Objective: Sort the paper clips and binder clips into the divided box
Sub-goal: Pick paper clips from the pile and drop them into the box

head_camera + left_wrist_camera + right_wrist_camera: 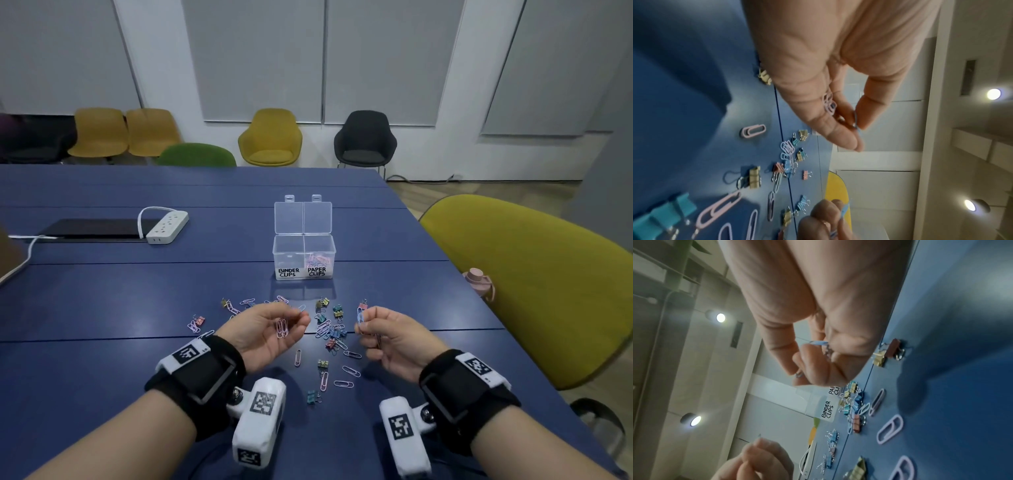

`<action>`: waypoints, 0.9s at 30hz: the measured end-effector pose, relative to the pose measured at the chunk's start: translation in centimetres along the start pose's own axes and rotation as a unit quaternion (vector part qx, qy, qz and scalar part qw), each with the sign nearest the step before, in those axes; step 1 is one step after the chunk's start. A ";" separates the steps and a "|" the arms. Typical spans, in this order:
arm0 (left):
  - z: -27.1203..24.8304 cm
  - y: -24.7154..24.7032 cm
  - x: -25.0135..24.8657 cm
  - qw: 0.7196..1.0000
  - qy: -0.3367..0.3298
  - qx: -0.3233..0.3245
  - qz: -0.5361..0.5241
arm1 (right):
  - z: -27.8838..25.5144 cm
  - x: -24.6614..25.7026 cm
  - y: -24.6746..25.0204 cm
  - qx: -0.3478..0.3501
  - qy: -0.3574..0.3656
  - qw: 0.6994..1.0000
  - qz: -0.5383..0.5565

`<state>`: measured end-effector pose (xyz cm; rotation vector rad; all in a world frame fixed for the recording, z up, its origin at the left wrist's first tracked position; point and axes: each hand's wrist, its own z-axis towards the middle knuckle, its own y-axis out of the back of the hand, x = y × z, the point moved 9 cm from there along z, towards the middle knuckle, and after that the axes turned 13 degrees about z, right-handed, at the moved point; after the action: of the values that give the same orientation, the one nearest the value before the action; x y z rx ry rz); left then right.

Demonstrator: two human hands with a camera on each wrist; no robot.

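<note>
Head view shows both hands raised just above a blue table (102,301), palms turned inward. The left hand (263,330) holds pink paper clips (281,328) in its curled fingers, and its thumb and forefinger pinch a blue paper clip (856,121) at the tips. The right hand (390,337) pinches a bunch of blue paper clips (360,317) between thumb and fingers. Between and beyond the hands a loose scatter of paper clips and small coloured binder clips (330,330) lies on the table. Past it stands the clear divided box (304,255), lids up; its right compartment, labelled PAPER CLIPS, has clips in it. A white power strip (167,226) lies far left, a pink bottle (478,282) sits at the right edge beside an olive chair (534,281)
</note>
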<state>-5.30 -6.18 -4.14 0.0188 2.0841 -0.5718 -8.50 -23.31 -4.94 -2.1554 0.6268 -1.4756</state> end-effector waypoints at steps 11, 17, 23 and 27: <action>1.6 -0.4 -1.6 0.998 0.007 0.006 0.058 | 1.7 1.2 0.0 -0.060 -0.025 0.986 -0.151; 3.8 -2.0 -2.7 0.914 -0.031 -0.049 0.401 | 4.0 3.8 -3.1 -0.050 0.043 0.731 -0.679; 5.0 -4.3 -4.3 0.649 -0.106 -0.070 0.750 | 6.0 2.7 -4.5 -0.021 0.010 0.639 -0.768; 5.1 -4.8 -3.4 0.619 -0.089 -0.026 0.780 | 6.0 2.9 -3.7 -0.022 -0.005 0.615 -0.788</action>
<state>-0.41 -11.85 -1.78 1.5037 1.1491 0.5782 -1.45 -21.41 -2.54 -2.6228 -1.8289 -1.9557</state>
